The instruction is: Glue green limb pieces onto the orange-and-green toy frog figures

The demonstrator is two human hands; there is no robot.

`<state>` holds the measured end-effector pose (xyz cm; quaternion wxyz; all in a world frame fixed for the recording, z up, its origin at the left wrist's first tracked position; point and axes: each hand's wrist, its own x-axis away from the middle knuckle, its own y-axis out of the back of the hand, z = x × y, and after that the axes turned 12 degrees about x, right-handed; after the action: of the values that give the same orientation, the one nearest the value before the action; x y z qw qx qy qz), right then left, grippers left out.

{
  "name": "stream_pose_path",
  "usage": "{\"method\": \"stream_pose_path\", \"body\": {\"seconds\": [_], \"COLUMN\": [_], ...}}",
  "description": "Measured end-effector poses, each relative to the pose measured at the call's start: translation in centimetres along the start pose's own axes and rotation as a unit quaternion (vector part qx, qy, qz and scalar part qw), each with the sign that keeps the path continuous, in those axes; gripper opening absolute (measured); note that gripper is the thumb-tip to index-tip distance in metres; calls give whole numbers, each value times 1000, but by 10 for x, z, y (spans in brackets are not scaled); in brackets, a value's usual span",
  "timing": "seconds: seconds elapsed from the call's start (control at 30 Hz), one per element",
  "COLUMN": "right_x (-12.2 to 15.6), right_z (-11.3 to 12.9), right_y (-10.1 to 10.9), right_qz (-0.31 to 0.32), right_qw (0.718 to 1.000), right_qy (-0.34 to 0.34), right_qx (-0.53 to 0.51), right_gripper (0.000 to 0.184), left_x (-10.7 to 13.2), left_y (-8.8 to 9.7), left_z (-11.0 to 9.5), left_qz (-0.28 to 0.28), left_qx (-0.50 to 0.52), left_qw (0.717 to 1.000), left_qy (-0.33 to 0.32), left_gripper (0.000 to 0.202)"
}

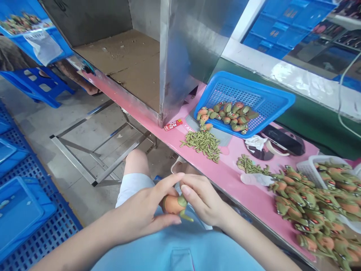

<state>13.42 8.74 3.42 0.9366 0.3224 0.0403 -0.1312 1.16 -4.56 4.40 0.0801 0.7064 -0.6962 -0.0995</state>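
figurine between left hand and right hand

Head camera: on my head, facing forward and down
Close: my left hand, right hand
Beyond: pink bench

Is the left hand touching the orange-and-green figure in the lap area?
Touching. The head view shows the left hand curled around the orange-and-green figure, its thumb against the lower side.

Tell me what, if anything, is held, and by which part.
A small orange-and-green figure: the left hand holds it by its orange body, between thumb and fingers. The right hand is at its green end; any grip there is unclear.
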Motion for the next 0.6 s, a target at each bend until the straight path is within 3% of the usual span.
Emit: {"method": "stream_pose_path", "body": {"seconds": [0.1, 0.2, 0.33, 0.6], "right_x": [1, 1, 2, 2], "right_z": [4, 6, 7, 9], "right_y": [1, 1, -1, -2], "right_qz": [-48, -75, -73, -62], "right_qw": [998, 995, 994, 993], "right_qy": [13, 13, 11, 9], "right_qx": [29, 62, 83, 95], "right_gripper": [41, 39, 38, 37], "left_x": [0, -2, -10, -14], "left_y": [-3, -4, -2, -4], "left_z": [8, 9, 0, 1], "left_qz": [-32, -54, 11, 37], "left_qx": [72, 80, -23, -17], "left_qw": [996, 995, 998, 999], "left_qy": [-34, 4, 60, 12], "left_gripper": [66, 61, 53, 50]}}
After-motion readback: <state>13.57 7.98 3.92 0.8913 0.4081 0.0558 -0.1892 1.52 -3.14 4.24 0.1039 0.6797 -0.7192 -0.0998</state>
